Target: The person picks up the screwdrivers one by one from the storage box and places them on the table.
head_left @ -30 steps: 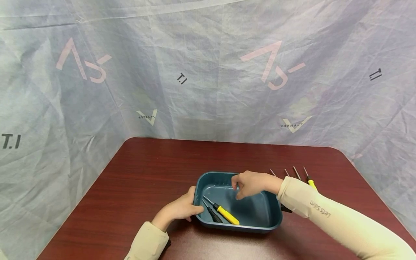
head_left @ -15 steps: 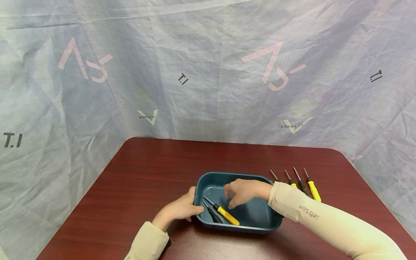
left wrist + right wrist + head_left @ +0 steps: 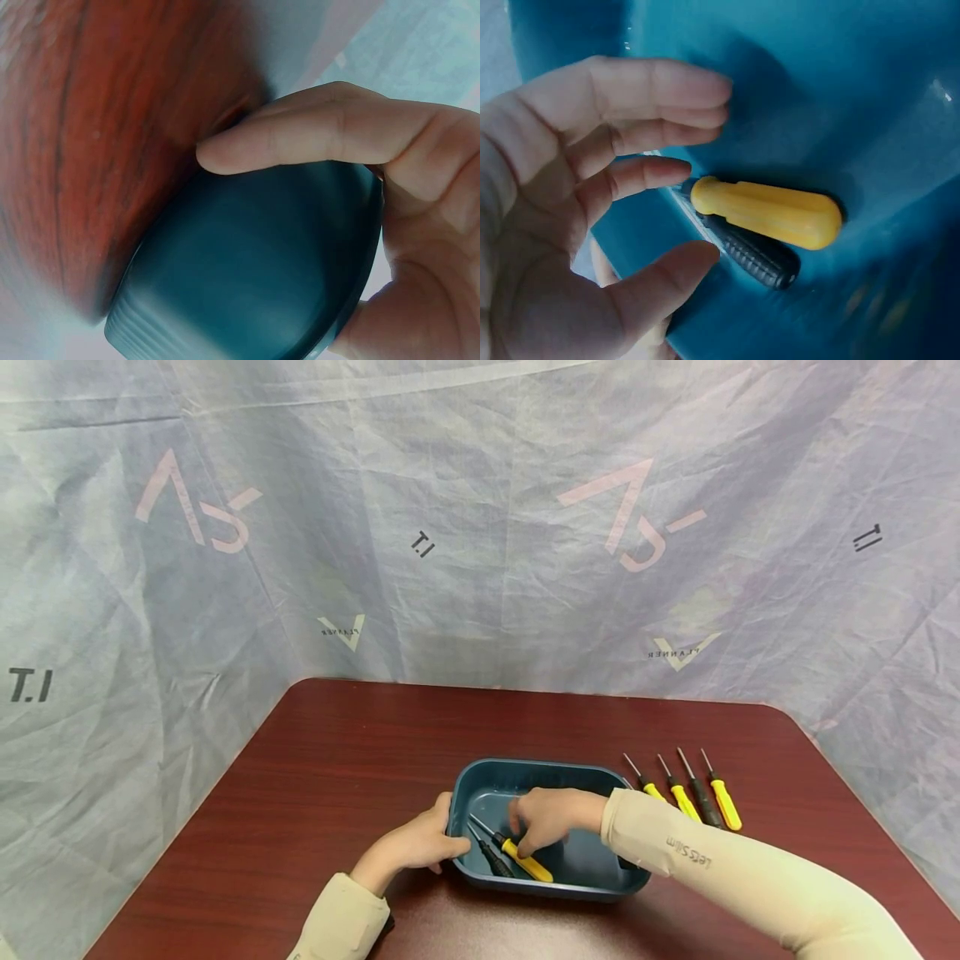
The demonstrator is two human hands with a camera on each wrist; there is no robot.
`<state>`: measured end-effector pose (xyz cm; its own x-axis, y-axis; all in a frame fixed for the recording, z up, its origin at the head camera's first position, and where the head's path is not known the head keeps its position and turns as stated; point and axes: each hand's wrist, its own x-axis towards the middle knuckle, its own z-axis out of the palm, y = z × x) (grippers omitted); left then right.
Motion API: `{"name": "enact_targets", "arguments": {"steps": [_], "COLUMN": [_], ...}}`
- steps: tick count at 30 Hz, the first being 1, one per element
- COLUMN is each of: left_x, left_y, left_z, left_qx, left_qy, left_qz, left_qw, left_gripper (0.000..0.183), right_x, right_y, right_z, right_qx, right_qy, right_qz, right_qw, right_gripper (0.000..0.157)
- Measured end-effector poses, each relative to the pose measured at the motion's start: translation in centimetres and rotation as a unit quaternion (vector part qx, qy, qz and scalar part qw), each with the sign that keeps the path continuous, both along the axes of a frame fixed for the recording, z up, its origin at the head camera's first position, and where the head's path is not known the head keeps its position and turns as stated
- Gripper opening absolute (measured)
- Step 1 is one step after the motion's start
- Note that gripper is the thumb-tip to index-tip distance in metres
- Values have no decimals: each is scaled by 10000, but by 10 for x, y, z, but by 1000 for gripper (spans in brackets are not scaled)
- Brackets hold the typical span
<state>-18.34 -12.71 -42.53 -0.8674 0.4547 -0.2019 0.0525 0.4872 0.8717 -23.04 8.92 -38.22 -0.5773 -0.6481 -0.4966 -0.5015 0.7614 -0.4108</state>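
A dark blue plastic tray (image 3: 555, 767) stands on the table. At its left end my left hand (image 3: 420, 842) grips the wall, thumb over the rim; in the left wrist view the fingers (image 3: 300, 135) lie along the outside of the tray wall (image 3: 247, 255). Inside the tray lie a yellow-handled screwdriver (image 3: 536, 867) and a black-handled screwdriver (image 3: 496, 863), side by side at the near left. Over them is my right hand (image 3: 551, 818), fingers spread in a loose curve. The right wrist view shows its fingertips just short of the yellow handle (image 3: 772, 214), holding nothing.
Right of the tray several more screwdrivers lie in a row on the table, among them a yellow one (image 3: 726, 806) at the far right and a black one (image 3: 703, 802). My right sleeve partly covers the row. A grey cloth (image 3: 480, 527) hangs behind the reddish-brown table (image 3: 352, 743).
My right hand has moved left and toward me inside the tray, coming over the yellow screwdriver. More of the screwdriver row now shows past the sleeve. The left hand has stayed in place.
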Motion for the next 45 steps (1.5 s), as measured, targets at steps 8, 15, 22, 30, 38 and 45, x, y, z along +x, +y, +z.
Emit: {"name": "enact_targets", "arguments": {"steps": [8,15,22,30,38,45], "left_x": [0,0,0,1,1,2], "left_y": [-1,-1,-1,1,0,1], "left_z": [-1,-2,-1,1,1,2], "left_qx": [32,39,2,62,41,95], "left_qy": [-7,23,59,48,-3,16], "left_qz": [-32,-55,26,30,45,50], "left_qw": [10000,10000,10000,10000,10000,9999], "left_gripper": [70,71,70,70,69,69], "right_x": [3,5,8,11,11,10], "right_y": [-6,-9,-11,-13,-15,-16], "right_z": [-6,-11,-17,-19,-21,-21], "right_qx": [271,343,327,357,420,444], "right_qy": [60,155,375,405,307,341], "right_qz": [-116,-39,16,-134,-250,-323], "right_qw": [9995,9993,9988,9985,9983,9979], "right_gripper": [17,15,18,22,25,26]}}
